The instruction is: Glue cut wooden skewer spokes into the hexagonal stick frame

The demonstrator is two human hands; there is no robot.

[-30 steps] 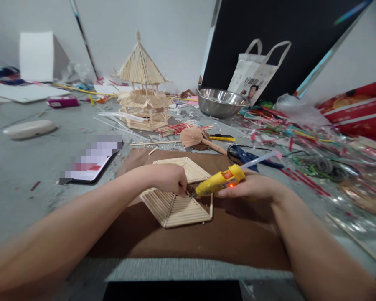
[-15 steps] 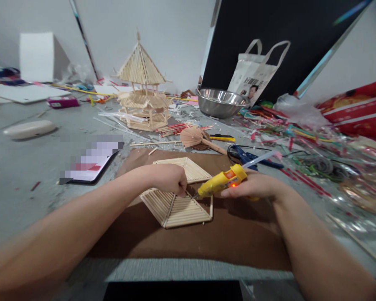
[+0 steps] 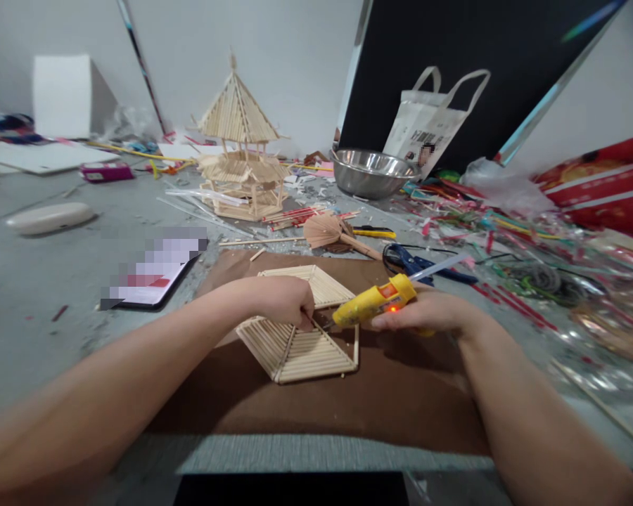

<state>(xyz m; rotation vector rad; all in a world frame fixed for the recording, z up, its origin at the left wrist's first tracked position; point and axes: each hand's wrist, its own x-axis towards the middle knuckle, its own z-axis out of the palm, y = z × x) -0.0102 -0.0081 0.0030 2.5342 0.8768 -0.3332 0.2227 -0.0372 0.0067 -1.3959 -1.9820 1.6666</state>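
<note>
A yellow hot glue gun (image 3: 374,303) with a lit orange light and a clear glue stick (image 3: 437,266) at its back is gripped in my right hand (image 3: 427,311). Its nozzle points left, close to the fingers of my left hand (image 3: 290,301). Those fingers are pinched together over the middle of a hexagonal panel of wooden sticks (image 3: 316,357); what they pinch, if anything, is too small to make out. Rows of sticks fill several of the panel's triangular sections, while the right section shows only its frame. A brown sheet (image 3: 295,411) lies underneath.
Behind stands a stick-built pavilion (image 3: 240,140). A phone (image 3: 155,270) lies to the left. Blue-handled scissors (image 3: 414,263), a yellow cutter (image 3: 374,232) and a metal bowl (image 3: 374,173) sit beyond the sheet. Coloured scraps (image 3: 506,232) are strewn on the right.
The glue gun has shifted very slightly, its nozzle staying near my left fingertips. My left hand has hardly moved.
</note>
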